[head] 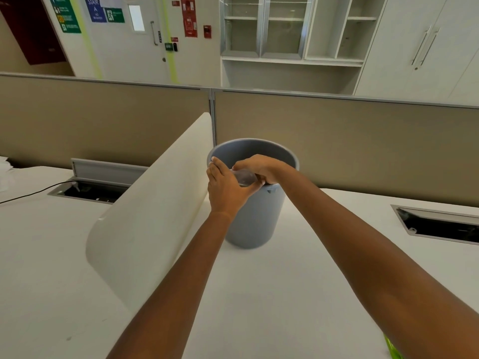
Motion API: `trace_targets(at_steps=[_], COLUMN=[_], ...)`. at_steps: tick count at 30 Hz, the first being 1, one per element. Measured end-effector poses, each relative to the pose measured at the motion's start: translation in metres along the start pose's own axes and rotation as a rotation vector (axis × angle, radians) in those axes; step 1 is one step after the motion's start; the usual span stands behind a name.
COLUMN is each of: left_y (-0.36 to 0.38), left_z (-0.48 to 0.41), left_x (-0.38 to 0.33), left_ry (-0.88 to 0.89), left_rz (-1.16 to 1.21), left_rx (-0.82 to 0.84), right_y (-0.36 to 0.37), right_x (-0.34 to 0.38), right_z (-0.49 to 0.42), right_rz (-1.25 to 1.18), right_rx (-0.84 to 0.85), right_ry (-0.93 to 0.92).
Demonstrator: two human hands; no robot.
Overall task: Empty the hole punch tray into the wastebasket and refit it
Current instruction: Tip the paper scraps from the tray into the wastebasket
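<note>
A person's two bare arms reach forward over a white table [259, 294] to a grey wastebasket [255, 216] standing upright on it, just beside a curved white divider [155, 203]. Both hands meet at the near rim of the basket. The right hand [261, 168] comes in from above, its fingers [242, 165] curled over a small clear tray [243, 177] held above the basket's mouth; the tray is blurred and its tilt cannot be told. The left hand [225, 187] is pressed against the tray from the left side, palm turned toward it, fingers stretched upward and nearly straight, the thumb tucked under the tray's lower edge. Whether anything lies in the tray or in the basket cannot be seen. Beige partition panels [337, 141] run behind the table, and a cable slot [440, 226] sits open in the table at the right. A black cord [31, 193] trails across the table at far left.
</note>
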State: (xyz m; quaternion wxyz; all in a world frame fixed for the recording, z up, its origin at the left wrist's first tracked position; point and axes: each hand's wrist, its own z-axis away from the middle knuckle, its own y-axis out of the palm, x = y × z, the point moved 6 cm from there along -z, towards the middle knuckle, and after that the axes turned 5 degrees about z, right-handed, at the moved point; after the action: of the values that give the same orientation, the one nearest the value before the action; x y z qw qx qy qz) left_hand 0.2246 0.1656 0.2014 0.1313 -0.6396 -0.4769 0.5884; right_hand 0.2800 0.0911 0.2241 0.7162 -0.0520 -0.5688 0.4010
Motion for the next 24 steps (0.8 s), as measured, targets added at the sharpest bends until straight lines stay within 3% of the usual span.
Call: trace_targets(at_steps=[6, 9, 14, 19, 24], left_y=[-0.001, -0.001, 0.000, -0.001, -0.001], left_z=[0.000, 0.000, 0.001, 0.001, 0.001], left_x=[0.000, 0.000, 0.000, 0.001, 0.001], left_ry=[0.004, 0.003, 0.003, 0.008, 0.003], left_rz=[0.002, -0.007, -0.013, 0.018, 0.008], left_rx=[-0.008, -0.012, -0.008, -0.003, -0.002], right_y=[-0.003, -0.002, -0.002, -0.013, -0.021], right_x=[-0.005, -0.008, -0.010, -0.018, -0.023], right_z=[-0.004, -0.005, -0.006, -0.005, 0.001], right_rz=[0.160, 0.034, 0.048, -0.247, -0.688], right_rx=[-0.040, 0.033, 0.050, 0.013, 0.102], right_ry=[-0.028, 0.020, 0.032, 0.066, 0.062])
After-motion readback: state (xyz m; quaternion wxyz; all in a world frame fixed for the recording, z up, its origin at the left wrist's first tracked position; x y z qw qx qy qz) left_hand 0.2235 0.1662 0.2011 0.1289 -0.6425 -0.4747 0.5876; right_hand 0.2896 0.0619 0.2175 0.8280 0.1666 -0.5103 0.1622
